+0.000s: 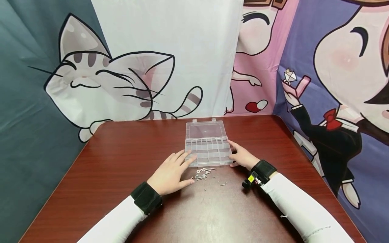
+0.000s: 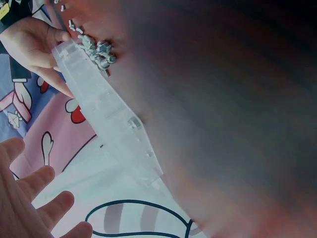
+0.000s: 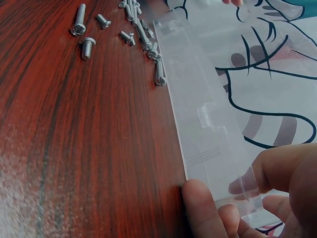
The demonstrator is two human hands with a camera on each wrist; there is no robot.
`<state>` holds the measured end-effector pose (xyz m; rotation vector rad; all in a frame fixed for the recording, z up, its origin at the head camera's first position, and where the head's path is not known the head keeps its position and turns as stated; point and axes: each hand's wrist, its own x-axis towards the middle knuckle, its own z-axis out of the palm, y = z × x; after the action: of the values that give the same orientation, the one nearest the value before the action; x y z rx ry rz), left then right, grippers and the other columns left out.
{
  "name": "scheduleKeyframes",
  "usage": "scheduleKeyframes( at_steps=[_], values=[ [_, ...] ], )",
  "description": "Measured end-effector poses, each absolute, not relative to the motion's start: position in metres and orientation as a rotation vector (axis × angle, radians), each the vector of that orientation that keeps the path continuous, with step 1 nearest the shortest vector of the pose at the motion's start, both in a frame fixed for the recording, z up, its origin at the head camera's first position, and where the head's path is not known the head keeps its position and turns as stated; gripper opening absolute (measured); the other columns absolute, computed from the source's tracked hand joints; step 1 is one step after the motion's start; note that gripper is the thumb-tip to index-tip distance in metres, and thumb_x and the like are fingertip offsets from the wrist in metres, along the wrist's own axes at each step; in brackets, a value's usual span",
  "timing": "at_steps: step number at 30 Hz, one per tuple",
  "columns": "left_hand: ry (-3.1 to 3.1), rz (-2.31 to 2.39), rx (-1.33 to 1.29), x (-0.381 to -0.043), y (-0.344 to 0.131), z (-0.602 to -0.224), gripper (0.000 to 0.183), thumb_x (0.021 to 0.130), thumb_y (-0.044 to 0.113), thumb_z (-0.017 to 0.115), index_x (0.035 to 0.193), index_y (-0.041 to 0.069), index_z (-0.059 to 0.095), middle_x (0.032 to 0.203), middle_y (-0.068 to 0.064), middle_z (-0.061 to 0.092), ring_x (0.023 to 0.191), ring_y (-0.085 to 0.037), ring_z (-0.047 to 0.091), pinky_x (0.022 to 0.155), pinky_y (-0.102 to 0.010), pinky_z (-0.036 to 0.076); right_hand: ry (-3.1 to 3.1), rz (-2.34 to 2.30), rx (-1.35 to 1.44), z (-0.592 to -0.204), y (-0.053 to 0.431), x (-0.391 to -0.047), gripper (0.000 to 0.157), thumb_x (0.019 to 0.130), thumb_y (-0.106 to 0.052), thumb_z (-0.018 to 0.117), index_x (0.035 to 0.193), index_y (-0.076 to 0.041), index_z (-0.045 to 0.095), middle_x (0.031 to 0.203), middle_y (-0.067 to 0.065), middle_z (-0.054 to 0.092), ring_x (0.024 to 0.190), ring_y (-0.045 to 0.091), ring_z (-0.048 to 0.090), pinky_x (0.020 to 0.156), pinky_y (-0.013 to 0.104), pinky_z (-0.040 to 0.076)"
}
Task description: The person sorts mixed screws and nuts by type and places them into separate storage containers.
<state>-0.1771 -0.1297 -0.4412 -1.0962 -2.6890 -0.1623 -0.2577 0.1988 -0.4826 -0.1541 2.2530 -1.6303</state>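
Note:
A clear plastic compartment box (image 1: 209, 154) stands on the table with its lid (image 1: 206, 130) folded back. My right hand (image 1: 243, 157) grips the box's right side, and the right wrist view shows its thumb (image 3: 200, 206) and fingers around the near corner. My left hand (image 1: 170, 173) is spread palm down at the box's left front corner, its fingertips overlapping the edge in the head view. Between the hands, just in front of the box, lies a loose pile of metal screws (image 1: 203, 173) with white-looking washers (image 1: 198, 171). A few short screws (image 3: 87, 48) lie apart from the pile.
The reddish-brown wooden table (image 1: 136, 145) stretches out on both sides of the box. Behind it hangs a printed cloth (image 1: 170, 27) with cartoon figures. Both wrists wear black bands, and a small camera (image 1: 249, 182) hangs at the right one.

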Motion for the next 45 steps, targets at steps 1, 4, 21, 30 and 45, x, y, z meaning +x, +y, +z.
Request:
scheduleKeyframes(
  at_steps=[1,4,21,30,45],
  values=[
    [-2.693,-0.168,-1.096,-0.176,-0.13,-0.442,0.081,0.088,0.06,0.062,0.154,0.02,0.036,0.157,-0.01,0.036,0.144,-0.034,0.032,0.116,-0.048,0.024,2.252,-1.631,-0.157,-0.483,0.199,-0.257,0.083,0.087,0.007,0.051,0.159,-0.014,0.016,0.127,0.027,0.04,0.082,0.026,0.06,0.064,0.037,0.057],
    [-2.706,-0.173,-1.085,-0.175,-0.13,-0.445,0.08,0.088,0.061,0.063,0.153,0.02,0.039,0.155,-0.011,0.038,0.142,-0.034,0.034,0.114,-0.049,0.026,2.248,-1.63,-0.16,-0.484,0.199,-0.256,0.083,0.087,0.007,0.051,0.159,-0.013,0.016,0.126,0.028,0.04,0.082,0.025,0.06,0.064,0.037,0.057],
    [-2.666,0.027,-1.109,-0.2,-0.102,-0.453,0.015,0.087,0.039,0.07,0.098,0.031,0.076,0.103,0.001,0.057,0.098,-0.022,0.052,0.081,-0.039,0.042,2.256,-1.627,-0.15,-0.481,0.201,-0.256,0.082,0.087,0.007,0.051,0.159,-0.014,0.017,0.127,0.027,0.04,0.084,0.026,0.06,0.065,0.037,0.057],
    [-2.537,0.123,-1.183,-0.214,-0.082,-0.456,0.003,0.082,0.031,0.077,0.081,0.029,0.078,0.076,0.004,0.049,0.075,-0.02,0.05,0.065,-0.035,0.04,2.249,-1.65,-0.168,-0.482,0.201,-0.257,0.083,0.086,0.007,0.051,0.159,-0.013,0.018,0.126,0.027,0.04,0.081,0.025,0.059,0.064,0.037,0.058],
    [-2.544,0.284,-1.193,-0.22,-0.066,-0.458,0.016,0.078,0.036,0.077,0.068,0.025,0.074,0.076,0.004,0.056,0.079,-0.021,0.054,0.068,-0.034,0.043,2.264,-1.635,-0.162,-0.483,0.201,-0.257,0.083,0.086,0.005,0.052,0.159,-0.015,0.019,0.126,0.026,0.041,0.083,0.026,0.058,0.064,0.037,0.058]
  ],
)
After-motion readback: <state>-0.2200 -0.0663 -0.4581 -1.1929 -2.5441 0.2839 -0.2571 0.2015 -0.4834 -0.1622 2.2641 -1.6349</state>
